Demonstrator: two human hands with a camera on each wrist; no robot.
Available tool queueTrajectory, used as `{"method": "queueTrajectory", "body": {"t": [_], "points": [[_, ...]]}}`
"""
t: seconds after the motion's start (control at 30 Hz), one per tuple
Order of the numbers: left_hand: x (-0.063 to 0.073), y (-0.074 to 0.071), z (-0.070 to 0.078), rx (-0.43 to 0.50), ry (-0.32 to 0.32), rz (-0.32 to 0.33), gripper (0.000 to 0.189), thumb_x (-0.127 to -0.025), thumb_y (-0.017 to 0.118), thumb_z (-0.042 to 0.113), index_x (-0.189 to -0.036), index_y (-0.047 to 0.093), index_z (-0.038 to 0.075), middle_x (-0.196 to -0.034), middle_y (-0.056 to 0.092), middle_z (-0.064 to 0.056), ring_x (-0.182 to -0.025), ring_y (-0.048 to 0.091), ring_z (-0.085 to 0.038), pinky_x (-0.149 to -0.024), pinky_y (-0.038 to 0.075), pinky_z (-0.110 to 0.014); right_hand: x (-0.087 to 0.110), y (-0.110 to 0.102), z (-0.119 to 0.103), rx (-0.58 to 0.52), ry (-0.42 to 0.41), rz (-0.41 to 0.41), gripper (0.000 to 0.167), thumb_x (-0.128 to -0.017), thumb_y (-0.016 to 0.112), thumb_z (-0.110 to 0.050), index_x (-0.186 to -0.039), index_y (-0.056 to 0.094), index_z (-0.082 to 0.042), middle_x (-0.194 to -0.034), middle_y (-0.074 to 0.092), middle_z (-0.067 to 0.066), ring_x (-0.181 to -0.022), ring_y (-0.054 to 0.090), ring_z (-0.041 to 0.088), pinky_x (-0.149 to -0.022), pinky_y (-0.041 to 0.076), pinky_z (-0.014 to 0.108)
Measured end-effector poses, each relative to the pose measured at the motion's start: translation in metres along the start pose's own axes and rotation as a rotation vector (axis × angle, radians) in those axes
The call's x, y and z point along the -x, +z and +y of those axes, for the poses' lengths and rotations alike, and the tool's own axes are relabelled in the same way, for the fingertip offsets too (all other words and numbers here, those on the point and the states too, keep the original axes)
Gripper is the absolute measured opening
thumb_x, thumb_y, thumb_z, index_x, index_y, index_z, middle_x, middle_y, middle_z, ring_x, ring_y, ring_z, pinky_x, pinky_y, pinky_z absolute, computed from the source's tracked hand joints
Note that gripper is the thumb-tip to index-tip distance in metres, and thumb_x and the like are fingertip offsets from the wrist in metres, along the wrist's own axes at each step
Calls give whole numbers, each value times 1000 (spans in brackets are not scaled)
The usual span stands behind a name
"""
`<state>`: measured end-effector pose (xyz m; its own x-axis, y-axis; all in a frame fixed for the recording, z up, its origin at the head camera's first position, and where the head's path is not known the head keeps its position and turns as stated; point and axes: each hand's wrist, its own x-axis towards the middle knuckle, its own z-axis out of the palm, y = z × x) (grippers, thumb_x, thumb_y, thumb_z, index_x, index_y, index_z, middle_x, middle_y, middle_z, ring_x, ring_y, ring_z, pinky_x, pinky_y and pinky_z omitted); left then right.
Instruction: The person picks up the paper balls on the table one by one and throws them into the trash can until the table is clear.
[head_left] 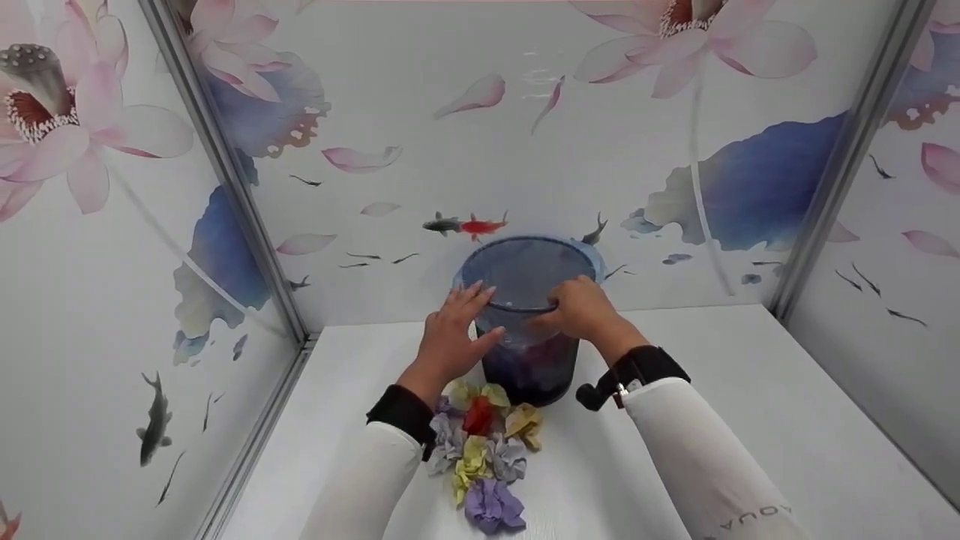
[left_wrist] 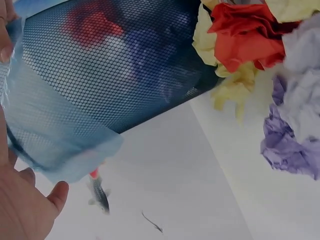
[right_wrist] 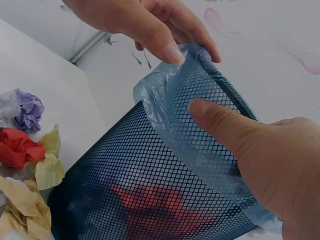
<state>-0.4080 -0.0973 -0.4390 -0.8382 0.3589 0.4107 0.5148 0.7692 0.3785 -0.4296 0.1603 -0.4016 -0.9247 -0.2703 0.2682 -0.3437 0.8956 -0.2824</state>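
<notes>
A dark mesh wastebasket (head_left: 529,379) stands upright, lined with a thin blue plastic trash bag (right_wrist: 160,107) folded over its rim. My right hand (head_left: 589,309) grips the rim and bag on the near right, thumb outside and fingers over the edge. My left hand (head_left: 454,330) rests its extended fingers on the left rim, thumb held apart from them. Through the mesh show a red crumpled paper (right_wrist: 155,205) and a bluish-purple one (left_wrist: 150,47) inside the basket.
Several crumpled paper balls lie on the white table (head_left: 345,420) in front of the basket, including a red one (head_left: 478,416), a yellow one (head_left: 471,463) and a purple one (head_left: 493,506). A wall panel (head_left: 420,180) printed with lotus flowers and fish rises behind.
</notes>
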Motion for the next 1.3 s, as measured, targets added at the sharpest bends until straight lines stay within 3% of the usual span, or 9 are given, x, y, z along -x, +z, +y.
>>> {"method": "queueTrajectory", "body": {"t": [0.13, 0.23, 0.3, 0.47, 0.6, 0.7, 0.9, 1.13, 1.3], "points": [[20, -2, -18, -32, -1, 56, 73, -100, 58, 58, -163, 27, 39, -172, 25, 5, -161, 20, -29, -115, 33, -70, 0, -1, -1, -41, 9, -22, 61, -78, 84, -58, -55, 44, -18, -55, 32, -7, -63, 39, 18, -59, 33, 33], [42, 1, -34, -9, -29, 97, 67, -99, 64, 48, -159, 39, 32, -166, 38, -1, -155, 35, -31, -113, 37, -68, -1, 0, -3, -70, 27, -38, 65, -75, 84, -62, -54, 41, -19, -56, 29, -7, -58, 35, 16, -54, 31, 32], [59, 5, -43, 18, -74, 88, 61, -98, 68, 43, -153, 49, 29, -159, 47, -3, -148, 45, -30, -113, 41, -64, -2, 0, -5, -85, 42, -51, 65, -73, 84, -64, -54, 41, -19, -55, 28, -7, -56, 34, 15, -52, 30, 31], [99, 22, -53, 117, -213, -50, 46, -96, 71, 35, -139, 63, 23, -145, 58, -4, -138, 55, -30, -111, 48, -56, -4, -1, -7, -105, 68, -75, 62, -73, 86, -63, -53, 46, -19, -54, 32, -6, -54, 38, 15, -50, 32, 31], [120, 38, -59, 133, -268, -127, 42, -97, 69, 30, -137, 65, 18, -145, 58, -7, -137, 55, -34, -109, 47, -59, -5, -3, -7, -98, 70, -71, 63, -73, 86, -62, -54, 44, -19, -55, 31, -6, -54, 37, 15, -50, 31, 31], [131, 49, -65, 131, -297, -144, 43, -95, 67, 26, -137, 65, 16, -149, 55, -11, -140, 52, -39, -109, 45, -63, -5, -4, -7, -88, 61, -69, 63, -74, 85, -62, -54, 43, -19, -55, 31, -6, -55, 36, 15, -51, 30, 31], [145, 64, -72, 134, -348, -200, 51, -83, 75, 26, -133, 67, 17, -147, 55, -12, -137, 52, -42, -107, 45, -64, -4, -5, -7, -77, 63, -87, 59, -76, 83, -62, -56, 48, -19, -56, 35, -5, -57, 40, 17, -53, 33, 31], [153, 67, -73, 196, -367, -242, 59, -80, 85, 34, -132, 69, 12, -149, 52, -16, -142, 48, -45, -114, 40, -62, -2, -4, -5, -100, 85, -83, 58, -75, 85, -60, -56, 49, -19, -56, 35, -5, -56, 41, 16, -52, 34, 31], [156, 67, -75, 241, -363, -289, 69, -77, 86, 36, -139, 65, 12, -154, 47, -19, -145, 43, -48, -115, 39, -63, 0, -5, -3, -91, 56, -73, 65, -74, 84, -64, -54, 42, -19, -55, 29, -6, -55, 33, 15, -51, 29, 31]]}}
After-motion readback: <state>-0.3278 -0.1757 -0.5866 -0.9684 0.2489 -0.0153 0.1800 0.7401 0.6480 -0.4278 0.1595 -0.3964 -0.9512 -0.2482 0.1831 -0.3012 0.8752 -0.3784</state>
